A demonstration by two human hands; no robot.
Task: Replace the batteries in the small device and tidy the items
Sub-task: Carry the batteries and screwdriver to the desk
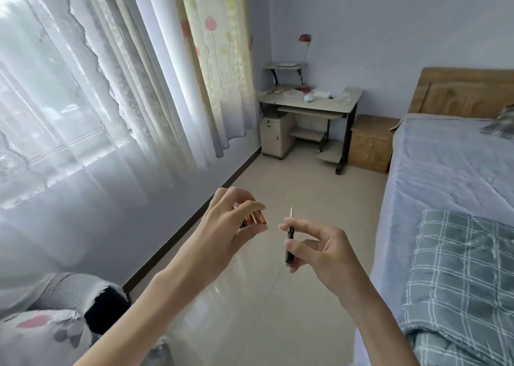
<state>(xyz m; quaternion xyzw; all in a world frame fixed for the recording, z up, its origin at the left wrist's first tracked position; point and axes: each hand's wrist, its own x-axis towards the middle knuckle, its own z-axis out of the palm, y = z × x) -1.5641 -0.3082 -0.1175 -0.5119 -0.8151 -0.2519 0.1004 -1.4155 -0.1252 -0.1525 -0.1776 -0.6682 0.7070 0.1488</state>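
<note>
Above the bedroom floor (pixel 278 176) my left hand (pixel 230 226) pinches what look like orange batteries (pixel 254 217), while my right hand (pixel 325 251) pinches a small screwdriver (pixel 290 237) tip-up, just apart, probably keeping its point clear.

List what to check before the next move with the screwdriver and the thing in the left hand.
1. Right hand grips the screwdriver securely: ok, pinched between thumb and fingers, tip up.
2. Left hand holds the orange-brown object securely: ok, fingers curled round it.
3. What that object is, batteries or device: cannot tell, fingers hide most of it.
4. Screwdriver tip clear of the left hand: ok, a gap shows.
5. Surface under the hands to catch small parts: not ok, only floor below; the desk stands across the room.
</note>
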